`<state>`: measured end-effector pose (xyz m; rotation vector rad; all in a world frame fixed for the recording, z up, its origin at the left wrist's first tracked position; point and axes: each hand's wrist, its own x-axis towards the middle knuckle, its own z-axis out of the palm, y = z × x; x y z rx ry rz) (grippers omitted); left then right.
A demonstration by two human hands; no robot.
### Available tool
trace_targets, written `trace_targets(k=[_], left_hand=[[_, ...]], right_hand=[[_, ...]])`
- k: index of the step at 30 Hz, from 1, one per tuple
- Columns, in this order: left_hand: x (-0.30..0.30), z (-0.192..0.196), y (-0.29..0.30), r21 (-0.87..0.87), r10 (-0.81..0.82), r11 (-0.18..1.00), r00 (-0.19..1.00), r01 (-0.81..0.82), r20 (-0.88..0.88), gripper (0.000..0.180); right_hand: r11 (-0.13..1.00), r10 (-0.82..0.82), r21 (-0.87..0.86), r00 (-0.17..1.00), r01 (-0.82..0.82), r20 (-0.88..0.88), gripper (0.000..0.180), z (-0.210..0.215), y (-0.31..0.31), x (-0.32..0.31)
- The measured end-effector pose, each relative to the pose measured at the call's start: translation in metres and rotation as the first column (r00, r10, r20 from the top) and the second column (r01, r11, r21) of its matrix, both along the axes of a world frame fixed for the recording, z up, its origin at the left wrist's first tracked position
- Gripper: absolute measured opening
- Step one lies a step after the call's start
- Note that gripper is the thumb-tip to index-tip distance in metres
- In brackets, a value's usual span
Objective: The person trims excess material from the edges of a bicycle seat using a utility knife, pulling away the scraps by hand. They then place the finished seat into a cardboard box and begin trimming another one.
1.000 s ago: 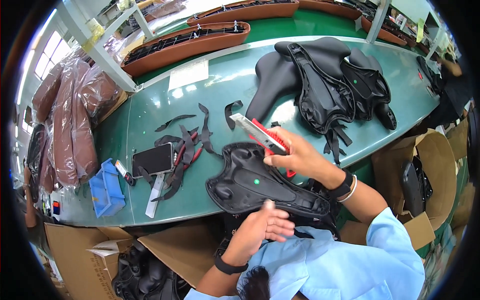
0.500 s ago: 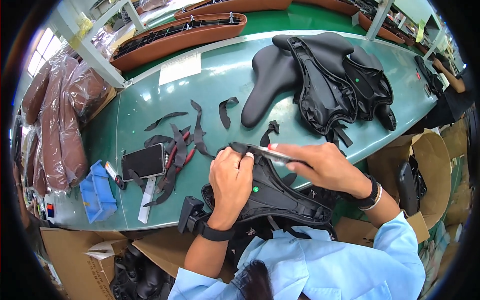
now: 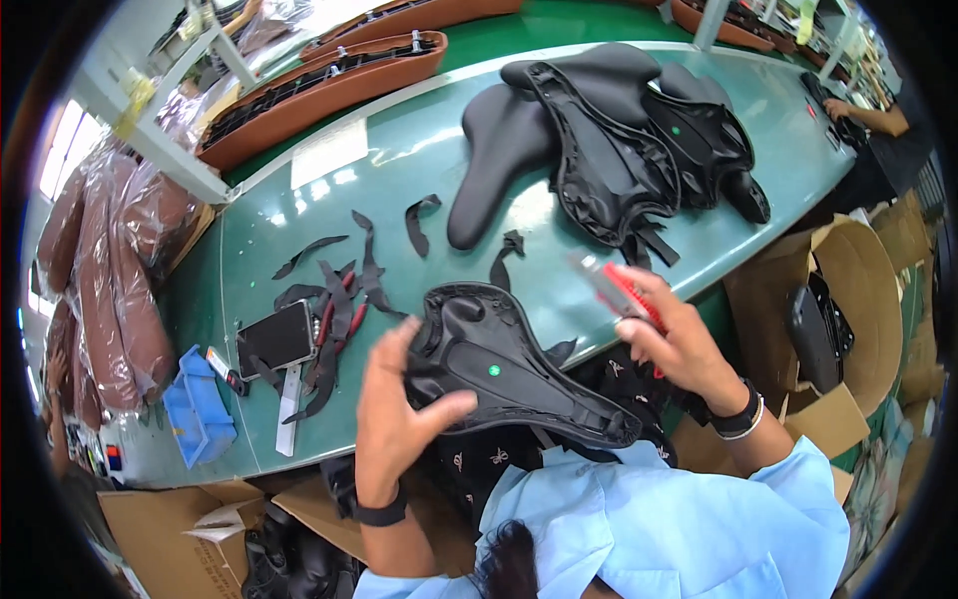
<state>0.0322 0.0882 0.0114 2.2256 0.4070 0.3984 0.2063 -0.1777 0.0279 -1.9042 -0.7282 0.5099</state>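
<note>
A black bicycle saddle (image 3: 544, 384) lies underside up at the near table edge, partly over my lap, a small green dot on its shell. My left hand (image 3: 394, 404) is at its wide end, thumb and fingers spread, holding nothing I can see. To the right of the saddle, my right hand (image 3: 679, 339) grips a red utility knife (image 3: 633, 294), its blade end pointing up and left, somewhat blurred. Several black trimmed strips (image 3: 417, 228) are scattered on the table left of and beyond the saddle.
More black saddles (image 3: 504, 150) are piled at the far middle. A phone (image 3: 276, 339), red-handled pliers (image 3: 356, 317) and a blue bin (image 3: 200, 409) sit on the left. Cardboard boxes (image 3: 866, 299) stand by the near edge. Another person's arm (image 3: 878, 118) is at far right.
My left hand has come off the saddle's wide end, moved left and opened. The knife in my right hand has drawn away from that end to the right. The view has shifted slightly.
</note>
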Motion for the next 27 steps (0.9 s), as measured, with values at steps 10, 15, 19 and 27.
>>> trace_targets(k=[10, 15, 19, 27], left_hand=[[0.056, -0.008, -0.099, -0.652, 0.286, 0.758, 0.915, -0.035, 0.284, 0.054], [0.106, 0.02, -0.24, -0.622, -0.61, 0.341, 0.669, 0.705, 0.424, 0.079], [0.146, 0.017, -0.228, 0.194, -0.648, 0.748, 0.636, 0.634, 0.42, 0.067], [0.251, -0.035, -0.105, -0.171, 0.275, 0.95, 0.96, -0.263, 0.053, 0.085]], right_hand=[[0.619, -0.653, 0.32, 0.696, 0.718, -0.299, 0.042, -0.09, -0.1, -0.027], [0.531, -0.71, 0.511, 0.684, 0.676, -0.166, 0.039, -0.139, -0.097, -0.062], [0.58, -0.628, 0.335, 0.67, 0.742, -0.396, 0.046, -0.111, -0.107, -0.063], [0.631, -0.514, 0.354, 0.714, 0.691, -0.475, 0.047, -0.09, -0.08, -0.06]])
